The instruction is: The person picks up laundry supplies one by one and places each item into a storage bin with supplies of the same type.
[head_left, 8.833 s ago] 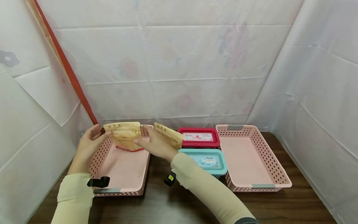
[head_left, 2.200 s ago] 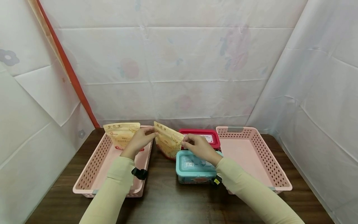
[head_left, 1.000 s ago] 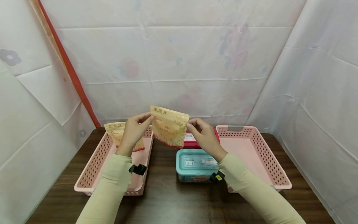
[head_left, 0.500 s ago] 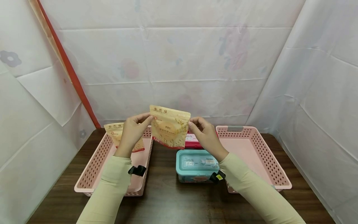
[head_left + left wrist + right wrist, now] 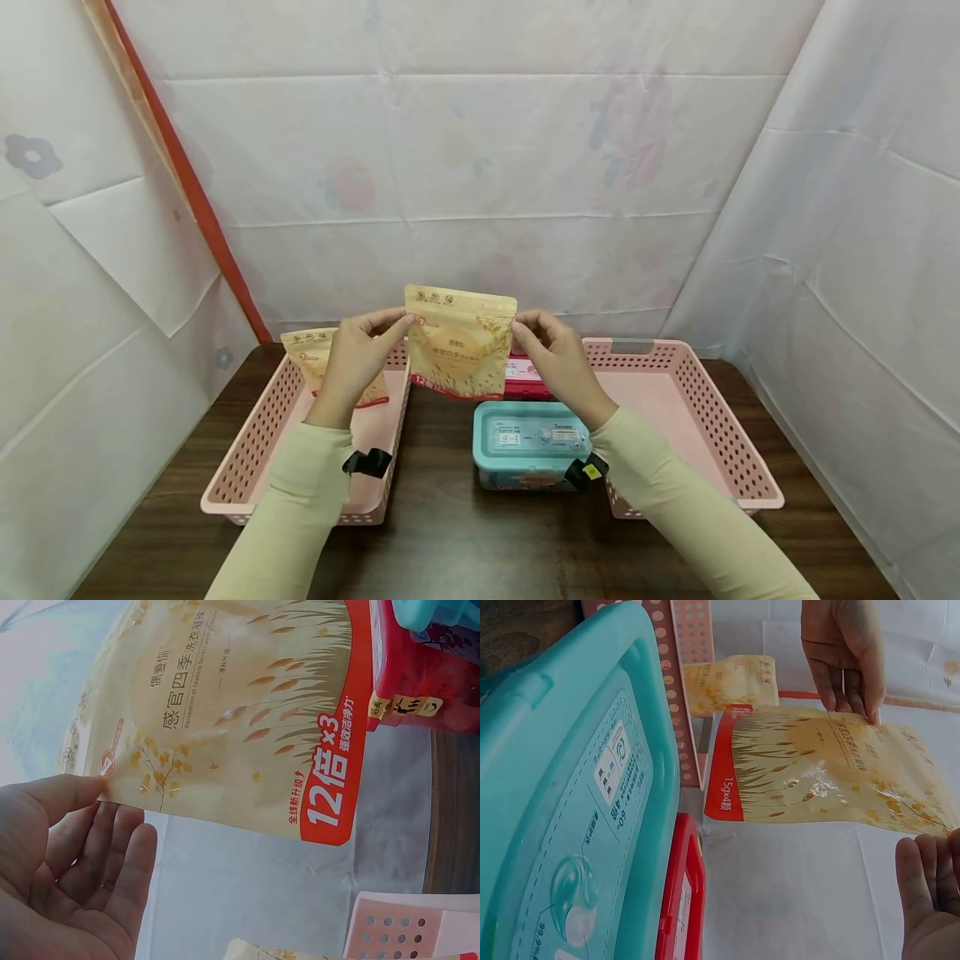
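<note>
Between both hands a yellow laundry pod pouch (image 5: 459, 343) with a red bottom band is held up, front toward the head camera. My left hand (image 5: 354, 360) pinches its left edge between thumb and fingers, near the top. On the opposite edge, my right hand (image 5: 558, 360) pinches it in the same way. In the left wrist view the pouch (image 5: 225, 712) shows printed grasses and a large "12". A second, similar pouch (image 5: 306, 354) leans inside the left pink basket (image 5: 251, 442), partly hidden behind my left hand.
Below the held pouch sits a turquoise lidded box (image 5: 528, 446). Behind that is a red lidded box (image 5: 525, 385), partly covered by the pouch and right hand. A right pink basket (image 5: 720, 408) stands beside them on the dark wood table (image 5: 442, 533). White sheeting (image 5: 480, 183) encloses the back and sides.
Earlier both hands were at the first pouch over the left basket, where it now leans. They then gripped the second pouch beside the boxes and raised it; lately it has shifted slightly right.
</note>
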The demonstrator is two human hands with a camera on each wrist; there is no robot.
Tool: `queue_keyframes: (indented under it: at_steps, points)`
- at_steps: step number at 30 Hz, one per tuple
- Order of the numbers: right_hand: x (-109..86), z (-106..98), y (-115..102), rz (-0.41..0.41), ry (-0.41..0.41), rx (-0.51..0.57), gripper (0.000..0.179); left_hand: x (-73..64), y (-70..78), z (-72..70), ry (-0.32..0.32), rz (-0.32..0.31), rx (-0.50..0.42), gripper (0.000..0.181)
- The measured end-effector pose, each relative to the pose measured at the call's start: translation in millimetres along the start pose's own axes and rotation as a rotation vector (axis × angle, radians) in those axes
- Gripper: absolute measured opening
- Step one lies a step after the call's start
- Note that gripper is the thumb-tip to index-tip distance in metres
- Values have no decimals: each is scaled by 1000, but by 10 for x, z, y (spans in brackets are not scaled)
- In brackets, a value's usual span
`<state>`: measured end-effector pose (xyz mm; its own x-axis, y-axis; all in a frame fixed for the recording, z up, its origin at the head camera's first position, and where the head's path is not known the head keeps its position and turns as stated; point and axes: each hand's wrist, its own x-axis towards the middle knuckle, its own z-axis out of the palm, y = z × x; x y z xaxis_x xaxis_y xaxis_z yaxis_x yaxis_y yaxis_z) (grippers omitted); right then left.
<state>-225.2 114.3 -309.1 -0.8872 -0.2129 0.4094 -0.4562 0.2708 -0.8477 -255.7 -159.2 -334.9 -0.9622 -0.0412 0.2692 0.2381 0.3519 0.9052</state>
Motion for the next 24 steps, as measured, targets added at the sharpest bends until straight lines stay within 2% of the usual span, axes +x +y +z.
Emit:
queue_keyframes:
  at_steps: [12,24]
  points:
    - [59,-8,130,70,9,74,23,-83,-8,2,-17,-43,-56,46]
    - [52,-16,152,101,45,124,23,-115,4,19,-21,-35,-109,46]
